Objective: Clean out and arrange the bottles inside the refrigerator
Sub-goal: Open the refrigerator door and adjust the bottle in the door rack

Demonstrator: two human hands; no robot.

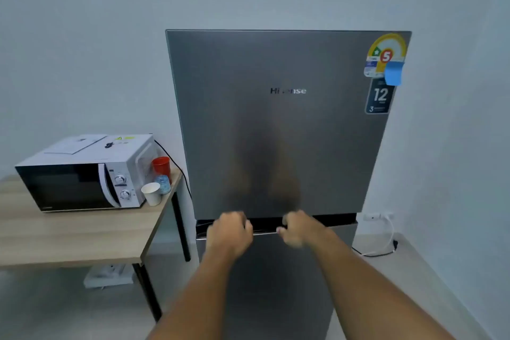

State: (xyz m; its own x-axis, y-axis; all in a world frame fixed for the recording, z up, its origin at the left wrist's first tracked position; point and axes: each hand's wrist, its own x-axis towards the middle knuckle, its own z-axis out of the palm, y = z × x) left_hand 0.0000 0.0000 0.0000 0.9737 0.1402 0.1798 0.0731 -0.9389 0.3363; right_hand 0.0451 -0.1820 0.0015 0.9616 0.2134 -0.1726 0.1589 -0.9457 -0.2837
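A tall grey two-door refrigerator (287,124) stands straight ahead with both doors closed, so no bottles inside are visible. A dark gap (336,219) runs between the upper and lower door. My left hand (230,232) and my right hand (299,228) are both at that gap, side by side, with fingers curled into the recess at the top edge of the lower door (276,284). The right hand is blurred.
A wooden table (69,237) stands left of the fridge with a microwave (82,174), a red cup (161,167), a paper cup (151,193) and a small bottle (163,184). A power strip (109,274) lies under it. A wall socket with cable (386,232) is at the right.
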